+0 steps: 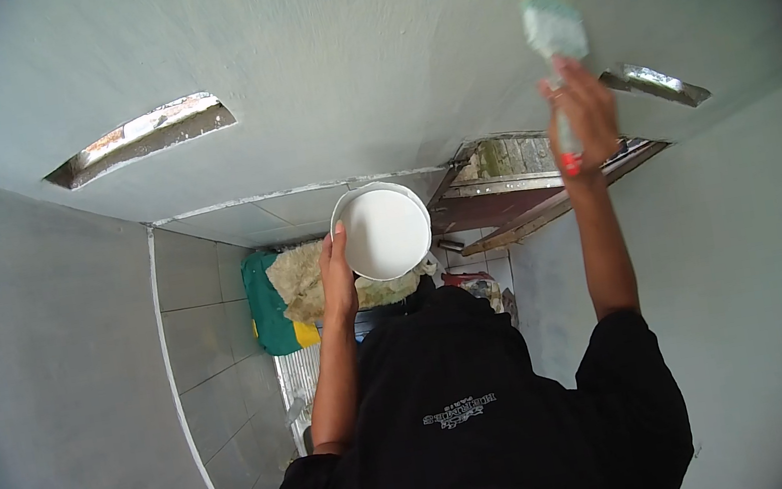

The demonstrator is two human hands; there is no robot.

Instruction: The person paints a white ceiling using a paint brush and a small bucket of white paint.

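Note:
A round white container (383,232) with white paint in it is held by my left hand (338,278), whose thumb lies over the near left rim. My right hand (584,114) is raised at the upper right, closed round the handle of a paintbrush (554,26). The wide bristles are pale green-white and somewhat blurred, up against the grey-green wall (353,58). A red end of the handle shows below my palm.
Slot openings (152,136) (658,83) cut the wall at left and right. Below the right one is a doorway with a reddish-brown door (497,210). Grey tiles (200,339) line the left side. Under the container lie a beige fleecy cloth (300,276) and a green-yellow bag (267,309).

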